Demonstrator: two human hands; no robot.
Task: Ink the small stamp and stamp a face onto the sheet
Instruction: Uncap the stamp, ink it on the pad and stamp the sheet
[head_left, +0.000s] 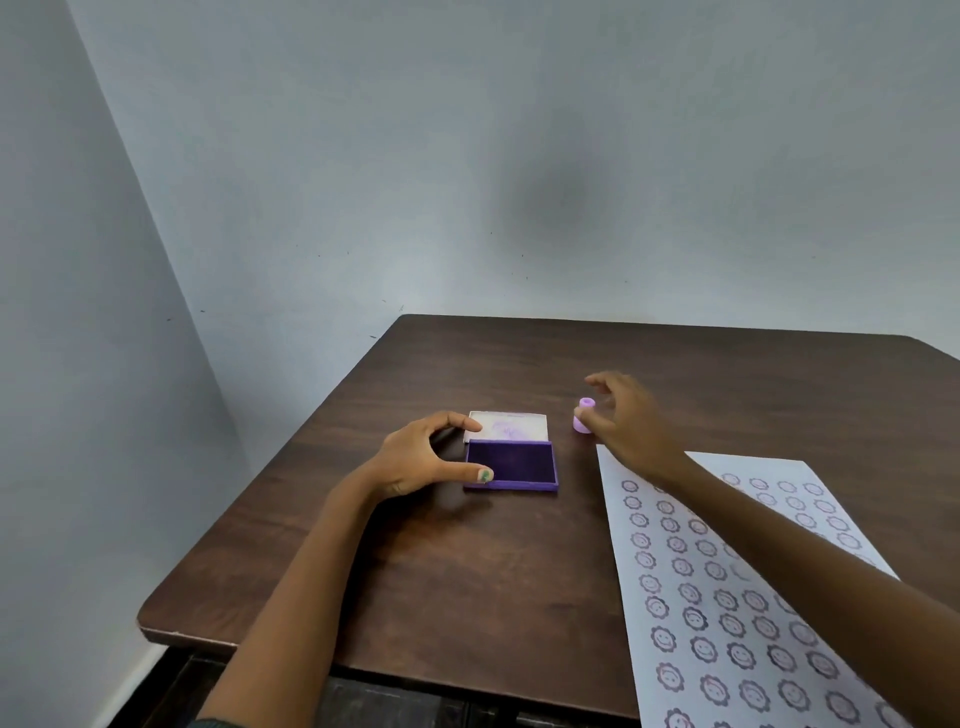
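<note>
Pickup step: right hand (626, 415) loose-fingered at the stamp (583, 415) (not yet grasped); left hand (421, 457) steadies the pad (511, 465), grip unclosed. Next: pinch and lift.

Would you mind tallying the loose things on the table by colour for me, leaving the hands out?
Purple: 1, the open ink pad
Pink: 1, the small stamp
White: 1, the sheet printed with faces
Total: 3 things on the brown table
</note>
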